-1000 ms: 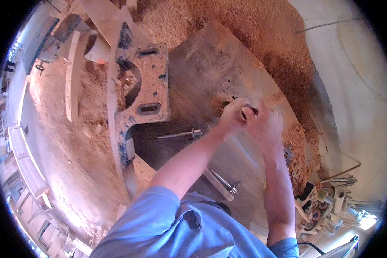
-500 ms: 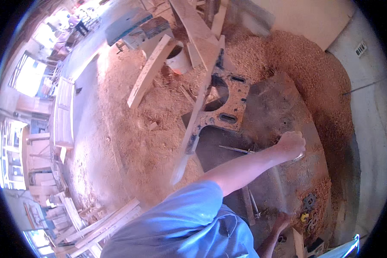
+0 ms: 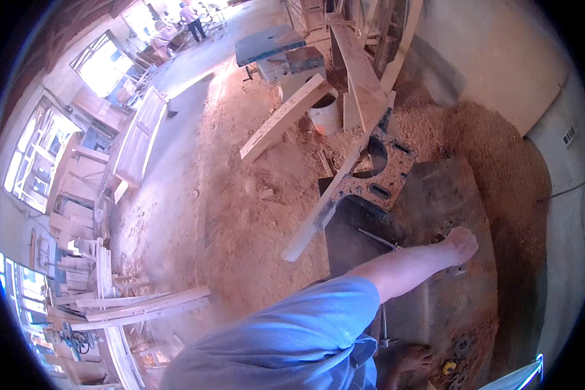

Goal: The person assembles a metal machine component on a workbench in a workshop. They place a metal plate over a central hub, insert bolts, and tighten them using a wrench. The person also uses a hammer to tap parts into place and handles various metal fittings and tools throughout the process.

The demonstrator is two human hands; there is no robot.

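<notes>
My left arm, in a blue sleeve, reaches across a dusty metal machine table (image 3: 435,195). At its end, my left hand (image 3: 461,245) is closed in a fist low over the table; whatever is inside it is hidden. Just below the fist a small metal fitting (image 3: 459,269) shows in the tabletop. My right hand (image 3: 413,359) is lower down, near the table's front part, in shadow and partly behind my sleeve; its fingers are unclear. A thin metal rod (image 3: 378,239) lies beyond my left forearm. Nearby stands a slotted fence bracket (image 3: 380,185) with a wooden board (image 3: 325,211) along it.
Wood shavings (image 3: 510,188) are heaped along the table's right side. Dark ring-shaped parts (image 3: 463,344) and a yellow piece (image 3: 448,367) lie in sawdust near my right hand. Beyond the fence are a white bucket (image 3: 325,117) and a beam (image 3: 283,120). Another person (image 3: 192,21) stands far off.
The view has turned, shifting the scene right and down. My left fist has moved slightly away from the metal fitting, which now shows more fully. My right hand now shows beside my sleeve.
</notes>
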